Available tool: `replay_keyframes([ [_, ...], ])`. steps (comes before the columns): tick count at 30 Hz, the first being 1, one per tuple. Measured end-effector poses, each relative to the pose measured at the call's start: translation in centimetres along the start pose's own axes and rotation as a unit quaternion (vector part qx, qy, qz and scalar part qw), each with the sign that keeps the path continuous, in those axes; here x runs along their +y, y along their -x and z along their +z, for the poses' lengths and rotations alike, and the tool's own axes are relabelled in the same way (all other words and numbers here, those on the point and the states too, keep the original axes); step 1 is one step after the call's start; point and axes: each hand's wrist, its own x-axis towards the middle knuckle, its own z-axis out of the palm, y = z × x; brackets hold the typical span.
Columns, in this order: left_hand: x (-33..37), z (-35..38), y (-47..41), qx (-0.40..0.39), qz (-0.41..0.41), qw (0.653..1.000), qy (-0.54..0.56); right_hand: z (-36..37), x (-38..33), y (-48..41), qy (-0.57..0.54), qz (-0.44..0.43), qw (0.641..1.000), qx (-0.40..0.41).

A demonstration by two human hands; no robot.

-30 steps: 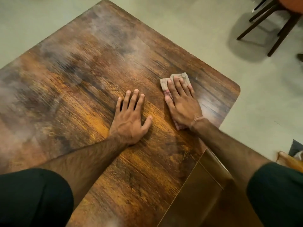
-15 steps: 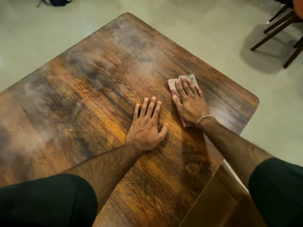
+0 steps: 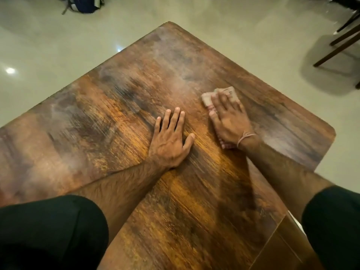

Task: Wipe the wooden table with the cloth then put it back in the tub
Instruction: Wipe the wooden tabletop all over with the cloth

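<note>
I see one folded, pale checked cloth near the table's right edge, under my right hand's flat fingers; my left hand lies flat, fingers together.

One wooden table stands in front of me, and on it there is just one cloth, folded small. I count two hands, one left hand and one right hand. There are two dark sleeves at the near edge, one on each arm, and a single thread band on the right wrist. On the floor I see one dark bag at the far left. At the far right are several chair legs, cut off too much to count surely.
</note>
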Motion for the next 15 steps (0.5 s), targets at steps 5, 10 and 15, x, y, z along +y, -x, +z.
replay_keyframes([
  [5, -0.4, -0.2, 0.2, 0.009, -0.008, 1.0, 0.015, 0.3, -3.0, -2.5, -0.007, 0.09, 0.995, 0.039],
  [10, -0.4, -0.3, 0.1, 0.01, -0.007, 1.0, 0.02, 0.4, -3.4, -2.2, 0.019, -0.068, 0.997, -0.012],
  [15, -0.5, -0.3, -0.1, 0.001, -0.008, 1.0, 0.021, -0.4, -1.8, -7.4, -0.002, 0.05, 0.998, 0.03],
])
